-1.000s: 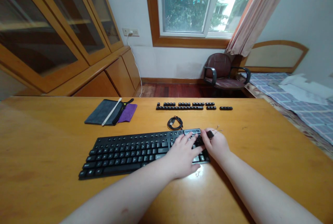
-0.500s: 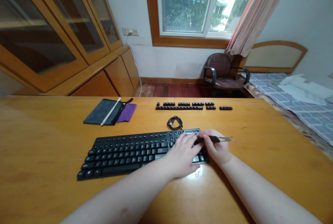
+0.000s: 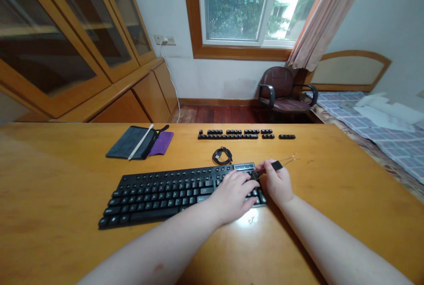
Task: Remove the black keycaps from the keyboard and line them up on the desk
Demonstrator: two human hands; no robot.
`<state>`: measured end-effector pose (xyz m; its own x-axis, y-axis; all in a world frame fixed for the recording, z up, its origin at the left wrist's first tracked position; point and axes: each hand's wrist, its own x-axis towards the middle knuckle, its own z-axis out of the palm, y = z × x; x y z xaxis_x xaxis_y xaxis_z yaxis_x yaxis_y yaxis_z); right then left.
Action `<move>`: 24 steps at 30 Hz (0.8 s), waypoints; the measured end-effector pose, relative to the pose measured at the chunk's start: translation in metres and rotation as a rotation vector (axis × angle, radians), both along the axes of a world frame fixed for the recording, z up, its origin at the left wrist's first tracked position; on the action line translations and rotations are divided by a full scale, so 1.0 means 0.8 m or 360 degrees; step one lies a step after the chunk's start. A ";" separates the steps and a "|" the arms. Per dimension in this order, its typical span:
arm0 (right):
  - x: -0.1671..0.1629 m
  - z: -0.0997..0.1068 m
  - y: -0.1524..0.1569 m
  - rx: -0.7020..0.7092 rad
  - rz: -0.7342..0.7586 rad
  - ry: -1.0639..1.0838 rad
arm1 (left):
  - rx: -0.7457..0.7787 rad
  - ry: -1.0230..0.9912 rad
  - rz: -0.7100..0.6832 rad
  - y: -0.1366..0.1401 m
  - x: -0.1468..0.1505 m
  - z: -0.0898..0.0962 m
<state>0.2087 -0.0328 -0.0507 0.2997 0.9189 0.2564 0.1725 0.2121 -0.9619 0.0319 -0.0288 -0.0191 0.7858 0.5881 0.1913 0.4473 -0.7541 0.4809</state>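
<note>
A black keyboard (image 3: 155,194) lies in front of me, with the top-row keys bare of caps. My left hand (image 3: 233,196) rests open over its right part, fingers spread and thumb low. My right hand (image 3: 278,185) is closed around a keycap puller (image 3: 277,165) at the number pad's upper right. The puller's thin wire prongs point up and right, away from the keyboard; its other end reaches down to the keys. My fingers partly hide that lower end and the keys beneath.
Rows of loose keycaps (image 3: 228,136) line the desk's far edge. Behind the keyboard lies a coiled cable (image 3: 222,155). At the far left are a grey pouch (image 3: 127,141), a white stick-like brush (image 3: 141,143) and a purple cloth (image 3: 161,144). A chair (image 3: 278,86) stands beyond the desk.
My right hand has tilted the keycap puller, so its wire prongs have swung upward. The fingers of my left hand have shifted slightly on the keys.
</note>
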 end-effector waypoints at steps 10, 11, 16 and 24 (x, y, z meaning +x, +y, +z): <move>0.009 -0.003 0.018 0.0064 -0.0057 0.0354 | -0.0209 -0.0323 0.0174 0.007 -0.002 0.002; 0.009 -0.002 0.017 0.0068 -0.0052 0.0264 | -0.0216 -0.0339 0.0195 0.007 -0.002 0.001; 0.007 0.005 0.005 0.0019 0.0247 -0.0184 | -0.0267 -0.0369 0.0201 0.006 -0.004 0.002; 0.000 0.013 -0.002 -0.0110 0.0452 -0.0444 | -0.0359 -0.0381 0.0041 0.008 -0.007 0.004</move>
<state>0.2086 -0.0347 -0.0405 -0.0408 0.9731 0.2268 0.3730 0.2254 -0.9001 0.0260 -0.0221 -0.0159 0.7187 0.6557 0.2314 0.3190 -0.6067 0.7281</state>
